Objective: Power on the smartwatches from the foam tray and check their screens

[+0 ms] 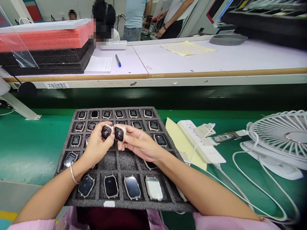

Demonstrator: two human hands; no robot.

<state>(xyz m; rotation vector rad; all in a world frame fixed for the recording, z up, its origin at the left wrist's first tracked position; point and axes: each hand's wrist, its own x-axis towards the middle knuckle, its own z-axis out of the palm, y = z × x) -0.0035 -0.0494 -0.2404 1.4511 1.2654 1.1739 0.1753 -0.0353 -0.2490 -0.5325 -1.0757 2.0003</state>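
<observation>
A dark grey foam tray (120,161) with square pockets lies in front of me on the green mat, most pockets holding small smartwatch bodies. My left hand (96,147) is closed around one watch body (106,131) with a dark lit screen. My right hand (139,143) pinches a second watch body (119,133) right beside the first. Both are held above the middle of the tray, nearly touching. A few pockets under my hands are bare. Several watch bodies (131,187) lie in the nearest row.
A white power strip (203,145) with plugs and cables lies right of the tray on a yellow sheet. A white desk fan (283,140) stands far right. Behind, a raised white shelf (216,57) carries foam stacks, paper and a blue pen (118,60). People stand beyond it.
</observation>
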